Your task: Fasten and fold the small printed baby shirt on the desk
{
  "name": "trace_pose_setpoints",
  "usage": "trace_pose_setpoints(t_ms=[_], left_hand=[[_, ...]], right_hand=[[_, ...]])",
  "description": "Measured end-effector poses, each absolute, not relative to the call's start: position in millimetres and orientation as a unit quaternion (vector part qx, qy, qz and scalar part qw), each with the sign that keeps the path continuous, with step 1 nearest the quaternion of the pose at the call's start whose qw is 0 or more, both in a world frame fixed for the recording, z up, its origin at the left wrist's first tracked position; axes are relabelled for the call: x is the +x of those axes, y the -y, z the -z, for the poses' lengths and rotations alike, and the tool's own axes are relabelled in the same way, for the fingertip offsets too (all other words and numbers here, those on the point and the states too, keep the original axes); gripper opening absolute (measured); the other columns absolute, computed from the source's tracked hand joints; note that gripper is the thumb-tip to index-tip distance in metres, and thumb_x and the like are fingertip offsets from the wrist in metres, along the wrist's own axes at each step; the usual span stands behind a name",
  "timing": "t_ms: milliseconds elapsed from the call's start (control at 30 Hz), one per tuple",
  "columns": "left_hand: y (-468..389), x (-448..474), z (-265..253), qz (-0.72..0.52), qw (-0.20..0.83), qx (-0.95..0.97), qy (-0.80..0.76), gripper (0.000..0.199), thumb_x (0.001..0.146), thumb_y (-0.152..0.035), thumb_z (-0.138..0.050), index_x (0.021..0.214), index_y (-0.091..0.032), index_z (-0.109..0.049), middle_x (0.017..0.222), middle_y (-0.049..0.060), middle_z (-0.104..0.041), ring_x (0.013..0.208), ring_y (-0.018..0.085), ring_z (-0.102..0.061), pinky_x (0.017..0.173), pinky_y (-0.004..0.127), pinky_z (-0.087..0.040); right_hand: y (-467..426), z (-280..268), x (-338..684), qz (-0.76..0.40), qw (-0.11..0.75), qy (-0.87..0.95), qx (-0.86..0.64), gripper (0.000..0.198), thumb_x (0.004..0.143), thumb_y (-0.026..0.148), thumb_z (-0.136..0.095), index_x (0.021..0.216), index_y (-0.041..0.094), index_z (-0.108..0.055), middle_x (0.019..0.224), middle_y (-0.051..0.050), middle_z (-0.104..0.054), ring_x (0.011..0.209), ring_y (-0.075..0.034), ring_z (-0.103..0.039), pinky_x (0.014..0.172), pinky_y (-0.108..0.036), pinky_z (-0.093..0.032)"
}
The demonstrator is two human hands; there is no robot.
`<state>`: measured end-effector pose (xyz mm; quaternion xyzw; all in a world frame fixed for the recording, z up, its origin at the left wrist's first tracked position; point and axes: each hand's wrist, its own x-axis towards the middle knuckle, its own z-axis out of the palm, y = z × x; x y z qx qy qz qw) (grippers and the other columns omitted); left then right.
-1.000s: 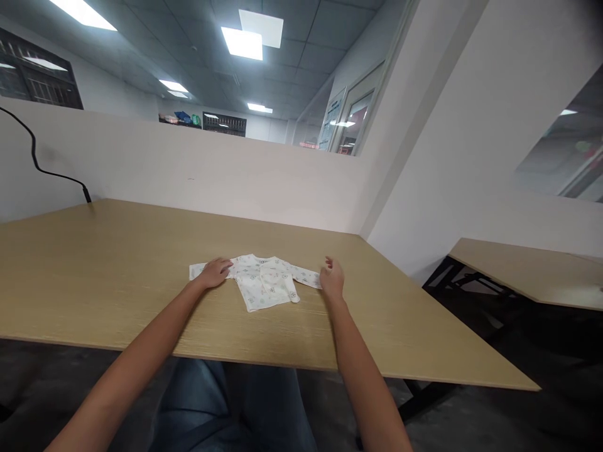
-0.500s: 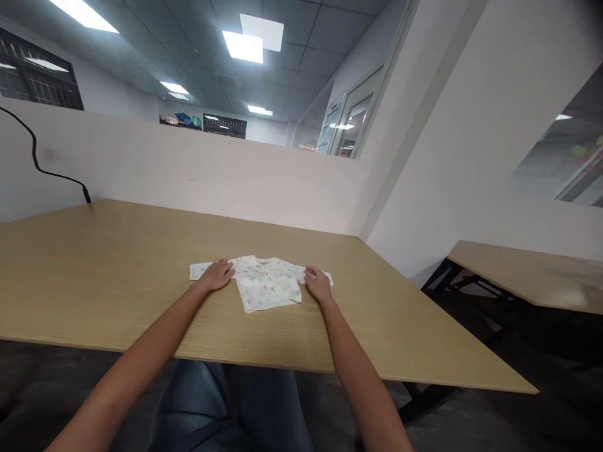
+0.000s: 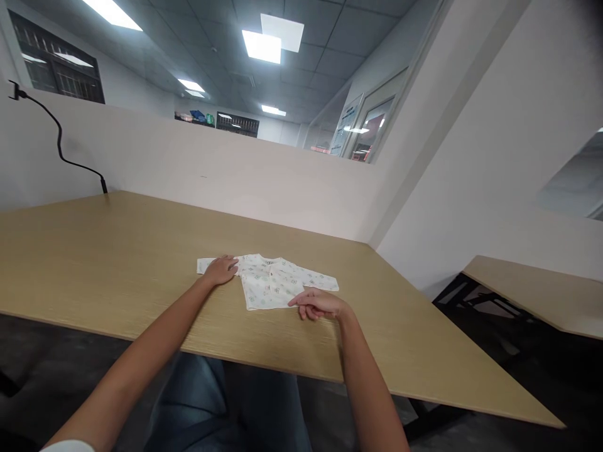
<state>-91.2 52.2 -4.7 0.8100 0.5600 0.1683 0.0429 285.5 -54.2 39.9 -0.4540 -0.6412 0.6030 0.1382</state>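
Observation:
A small white baby shirt [image 3: 268, 285] with a scattered print lies flat on the table, its neckline away from me and both long sleeves spread sideways. My left hand [image 3: 221, 270] rests flat on the left sleeve, fingers stretched toward the body of the shirt. At the lower right corner is my right hand [image 3: 319, 303], its forefinger reaching along the hem and the other fingers loosely curled. That hand covers the corner of the hem. The right sleeve [image 3: 320, 279] lies uncovered just beyond it.
The wooden table [image 3: 141, 251] has its near edge by my lap. A low white partition [image 3: 245, 179] stands behind it. A black gooseneck holder [image 3: 60, 141] rises at the back left. Another table [image 3: 532, 292] stands to the right.
My right hand has left the right sleeve and moved toward me, down to the lower right corner of the shirt. My left hand stays on the left sleeve. The view has shifted slightly.

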Motion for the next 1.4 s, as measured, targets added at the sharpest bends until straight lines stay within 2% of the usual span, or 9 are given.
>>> trace_pose_setpoints(t_ms=[300, 600, 767, 867, 967, 1067, 1200, 1333, 1400], left_hand=[[-50.2, -90.3, 3.2, -0.174, 0.049, 0.810, -0.558, 0.055, 0.098, -0.042, -0.038, 0.143, -0.019, -0.060, 0.155, 0.010, -0.052, 0.147, 0.026, -0.043, 0.122, 0.041, -0.034], [-48.2, -90.0, 1.3, -0.199, 0.049, 0.808, -0.553, 0.048, 0.099, -0.041, -0.039, 0.135, -0.022, -0.065, 0.149, 0.007, -0.059, 0.140, 0.024, -0.052, 0.117, 0.039, -0.040], [-46.6, -88.8, 0.7, -0.207, 0.053, 0.801, -0.560, 0.046, 0.101, -0.042, -0.036, 0.132, -0.026, -0.065, 0.144, 0.005, -0.063, 0.136, 0.024, -0.055, 0.115, 0.042, -0.041], [-44.4, -86.7, -0.2, -0.207, 0.039, 0.798, -0.564, 0.045, 0.101, -0.041, -0.036, 0.129, -0.025, -0.066, 0.142, 0.006, -0.064, 0.137, 0.026, -0.052, 0.117, 0.047, -0.038], [-42.7, -84.7, -0.9, -0.219, 0.017, 0.787, -0.576, 0.043, 0.100, -0.041, -0.040, 0.125, -0.022, -0.069, 0.138, 0.007, -0.067, 0.138, 0.028, -0.051, 0.119, 0.048, -0.035], [-41.9, -83.5, -0.7, -0.228, 0.013, 0.778, -0.585, 0.043, 0.098, -0.043, -0.043, 0.122, -0.021, -0.071, 0.133, 0.009, -0.069, 0.128, 0.027, -0.059, 0.113, 0.044, -0.042], [-42.5, -83.5, 2.4, -0.218, 0.032, 0.779, -0.587, 0.045, 0.098, -0.044, -0.042, 0.127, -0.022, -0.068, 0.137, 0.008, -0.066, 0.129, 0.026, -0.059, 0.112, 0.042, -0.043], [-44.3, -84.6, 6.3, -0.210, 0.043, 0.780, -0.588, 0.047, 0.098, -0.043, -0.039, 0.132, -0.023, -0.065, 0.144, 0.008, -0.061, 0.136, 0.026, -0.053, 0.117, 0.045, -0.037], [-44.9, -84.9, 7.2, -0.207, 0.046, 0.780, -0.589, 0.049, 0.098, -0.043, -0.039, 0.134, -0.022, -0.064, 0.145, 0.009, -0.060, 0.137, 0.026, -0.052, 0.119, 0.046, -0.035]], right_hand=[[55.3, -42.3, 281.5, -0.596, 0.120, 0.651, -0.454, 0.050, 0.086, 0.050, -0.068, 0.119, 0.014, -0.076, 0.070, -0.004, -0.073, 0.041, -0.005, -0.053, 0.034, -0.016, -0.022], [60.9, -44.8, 264.0, -0.612, 0.066, 0.664, -0.424, 0.045, 0.086, 0.047, -0.069, 0.113, 0.012, -0.078, 0.059, -0.002, -0.069, 0.040, -0.007, -0.056, 0.033, -0.016, -0.021], [65.9, -48.5, 254.0, -0.619, 0.017, 0.673, -0.404, 0.049, 0.086, 0.049, -0.068, 0.118, 0.013, -0.077, 0.058, -0.001, -0.068, 0.040, -0.006, -0.054, 0.038, -0.017, -0.030], [67.3, -49.1, 247.8, -0.605, 0.053, 0.689, -0.396, 0.051, 0.085, 0.052, -0.070, 0.114, 0.012, -0.077, 0.059, 0.000, -0.066, 0.041, -0.006, -0.051, 0.041, -0.018, -0.033], [65.5, -44.9, 239.5, -0.552, 0.169, 0.711, -0.401, 0.044, 0.083, 0.053, -0.073, 0.099, 0.013, -0.078, 0.057, 0.002, -0.059, 0.043, -0.005, -0.043, 0.044, -0.020, -0.030], [62.0, -35.7, 230.6, -0.455, 0.247, 0.746, -0.419, 0.035, 0.079, 0.049, -0.077, 0.085, 0.015, -0.077, 0.063, 0.001, -0.060, 0.055, -0.008, -0.047, 0.052, -0.022, -0.034], [60.3, -24.8, 222.4, -0.342, 0.235, 0.812, -0.411, 0.026, 0.073, 0.040, -0.082, 0.083, 0.017, -0.077, 0.071, 0.000, -0.062, 0.069, -0.012, -0.054, 0.062, -0.023, -0.040], [63.2, -22.8, 216.9, -0.265, 0.221, 0.845, -0.408, 0.011, 0.073, 0.023, -0.074, 0.082, 0.017, -0.074, 0.073, 0.001, -0.062, 0.068, -0.012, -0.054, 0.063, -0.023, -0.041], [65.2, -24.5, 214.7, -0.235, 0.221, 0.853, -0.411, 0.010, 0.071, 0.015, -0.067, 0.080, 0.017, -0.072, 0.072, 0.001, -0.061, 0.066, -0.011, -0.053, 0.063, -0.023, -0.040]])
